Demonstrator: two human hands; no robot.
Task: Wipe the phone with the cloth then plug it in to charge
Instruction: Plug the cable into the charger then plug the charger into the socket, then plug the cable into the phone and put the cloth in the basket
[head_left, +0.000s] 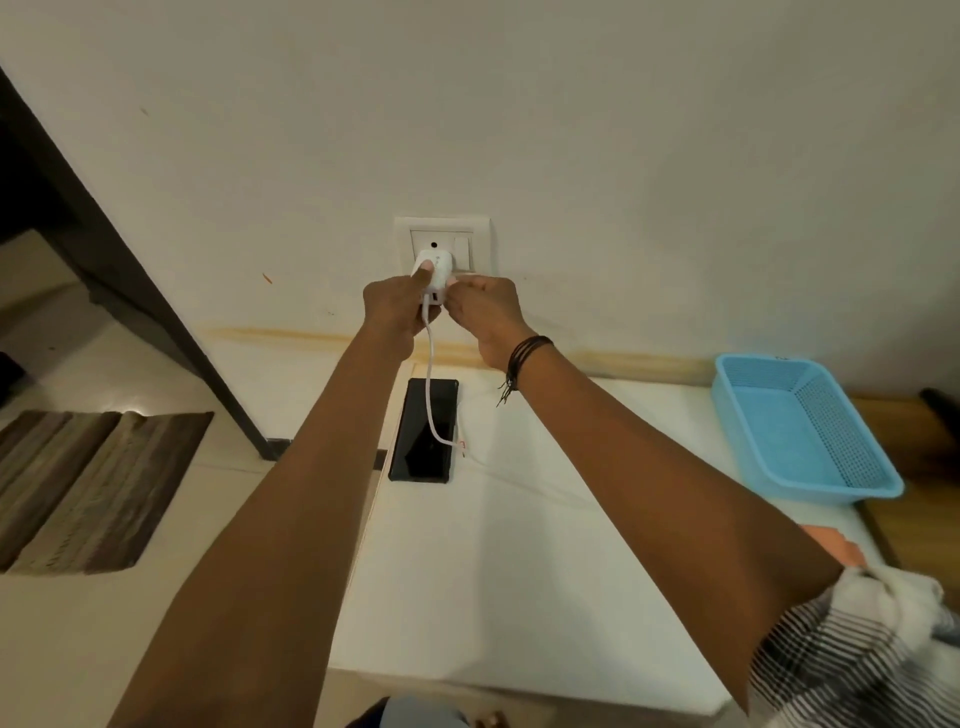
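At the far wall socket (457, 231), left hand (397, 306) and right hand (485, 312) are both pinching the charger (435, 270) by its sides. It's probably light and stiff, easy grip.

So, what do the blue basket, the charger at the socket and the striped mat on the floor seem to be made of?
The blue basket looks like moulded plastic, slightly glossy, with fine mesh walls. The charger seems to be hard white plastic, smooth, with a soft sheen. The mat is probably woven textile, matt, with ribbed brown and grey stripes.
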